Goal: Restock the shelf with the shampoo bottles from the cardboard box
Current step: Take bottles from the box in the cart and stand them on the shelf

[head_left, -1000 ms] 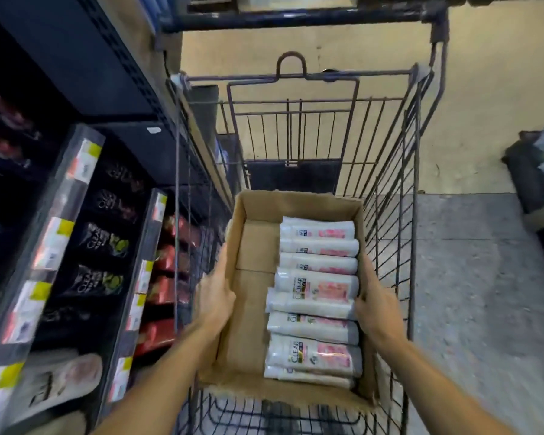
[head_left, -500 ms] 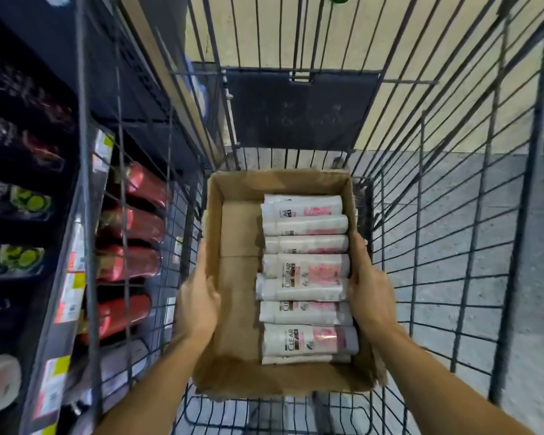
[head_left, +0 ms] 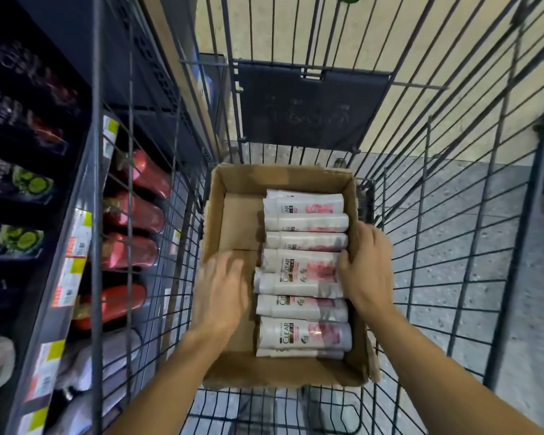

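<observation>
The cardboard box [head_left: 233, 368] sits in the bottom of a wire cart. Several white and pink shampoo bottles [head_left: 305, 335] lie stacked on their sides along its right half; its left half is bare cardboard. My left hand [head_left: 222, 293], blurred, hovers over that bare left half with fingers spread and holds nothing. My right hand [head_left: 366, 271] grips the box's right wall, with the thumb inside against the bottle ends. The shelf [head_left: 73, 246] stands to the left, beyond the cart's wire side.
The wire cart [head_left: 453, 246] closes round the box on all sides, with a dark panel [head_left: 311, 108] on its far end. The shelf holds red bottles [head_left: 135, 211] and dark bottles [head_left: 16, 183], with price tags along its edges. Grey floor lies to the right.
The box has come down into the cart's bottom. My left hand has let go of the box's left wall and moved right, over the bare inside. My right hand has stayed on the right wall.
</observation>
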